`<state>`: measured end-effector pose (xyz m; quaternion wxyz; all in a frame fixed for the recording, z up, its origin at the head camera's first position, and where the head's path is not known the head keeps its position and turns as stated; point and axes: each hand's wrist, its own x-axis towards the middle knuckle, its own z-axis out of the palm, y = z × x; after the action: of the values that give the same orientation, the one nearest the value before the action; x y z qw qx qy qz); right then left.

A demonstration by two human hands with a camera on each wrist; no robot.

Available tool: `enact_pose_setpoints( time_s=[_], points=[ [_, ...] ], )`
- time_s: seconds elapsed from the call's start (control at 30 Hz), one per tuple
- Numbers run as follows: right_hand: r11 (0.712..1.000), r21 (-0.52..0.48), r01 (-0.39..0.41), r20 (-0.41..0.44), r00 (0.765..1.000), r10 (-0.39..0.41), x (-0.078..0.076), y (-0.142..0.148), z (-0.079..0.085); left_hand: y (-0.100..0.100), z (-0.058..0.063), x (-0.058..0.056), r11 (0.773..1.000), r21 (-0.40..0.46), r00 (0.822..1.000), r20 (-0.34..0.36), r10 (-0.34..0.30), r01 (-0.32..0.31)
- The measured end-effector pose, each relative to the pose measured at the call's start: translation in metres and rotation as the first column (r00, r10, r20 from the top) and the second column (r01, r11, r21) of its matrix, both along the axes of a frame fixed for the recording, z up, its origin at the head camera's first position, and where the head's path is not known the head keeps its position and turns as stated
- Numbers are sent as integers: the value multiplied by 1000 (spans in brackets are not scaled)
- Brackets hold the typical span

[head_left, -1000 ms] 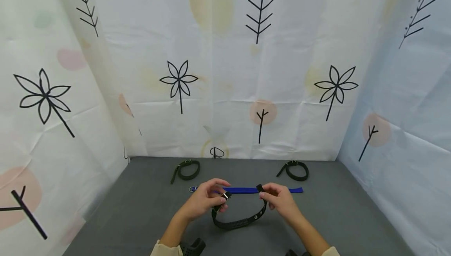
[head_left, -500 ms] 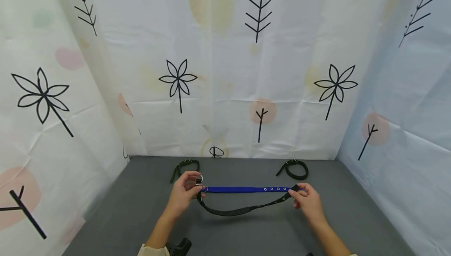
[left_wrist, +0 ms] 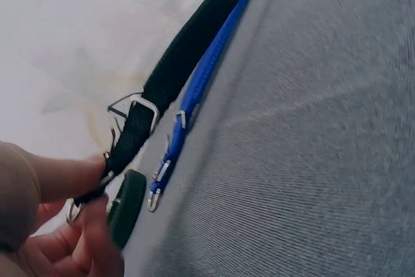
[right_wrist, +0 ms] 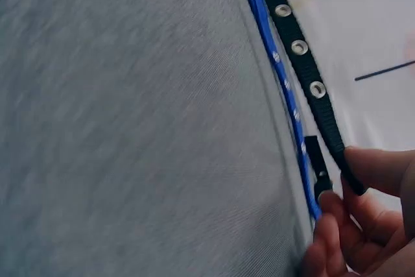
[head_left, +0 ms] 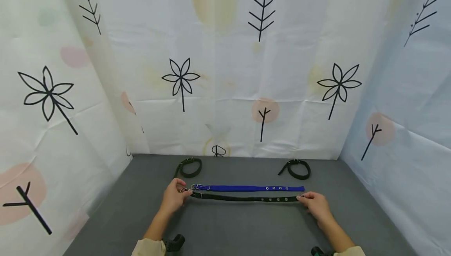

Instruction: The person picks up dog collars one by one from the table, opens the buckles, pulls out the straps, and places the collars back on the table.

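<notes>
A black collar (head_left: 239, 198) with a metal buckle and several eyelets is stretched nearly straight between both hands. My left hand (head_left: 172, 198) pinches its buckle end between thumb and fingers, a metal ring showing beside the fingertips. At the other end, my right hand (head_left: 316, 205) pinches the tip past the eyelets (right_wrist: 299, 47). Just behind it, a blue collar (head_left: 239, 188) lies straight on the grey table (head_left: 232, 232), its buckle to the left and eyelets to the right. In the left wrist view the black collar is raised above the blue collar (left_wrist: 198, 89).
Two dark collars lie coiled at the back of the table, one coiled collar (head_left: 190, 168) at the left and another coiled collar (head_left: 298, 169) at the right. Patterned white cloth (head_left: 225, 72) hangs behind and along both sides.
The black collar, curved in a loop before, has been pulled out nearly straight as the hands moved apart. It now sits in front of the blue collar, which has not moved.
</notes>
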<state>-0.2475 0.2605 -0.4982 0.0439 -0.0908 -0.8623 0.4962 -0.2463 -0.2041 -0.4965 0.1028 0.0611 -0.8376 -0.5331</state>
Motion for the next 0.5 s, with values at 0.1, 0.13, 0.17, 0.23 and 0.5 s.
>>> enact_pose_setpoints(
  time_s=[0.1,0.13,0.17,0.23,0.5],
  points=[
    [994,111,-22,-13,1000,24,-6,-1,0,-2,-5,-4,992,-124,999,27,30,-26],
    [990,140,-27,-20,999,30,-7,-1,0,-2,-7,-6,987,-160,999,27,40,-35],
    [986,166,-27,-24,999,32,-9,-1,-1,-2,-8,-7,982,-184,998,35,50,-42],
    [981,192,-26,-19,999,30,-12,-1,-3,0,-10,-8,971,-232,996,50,69,-55],
    [964,263,-27,-1,1000,28,-17,1,-7,7,-12,-12,943,-324,990,89,108,-74]
  ],
)
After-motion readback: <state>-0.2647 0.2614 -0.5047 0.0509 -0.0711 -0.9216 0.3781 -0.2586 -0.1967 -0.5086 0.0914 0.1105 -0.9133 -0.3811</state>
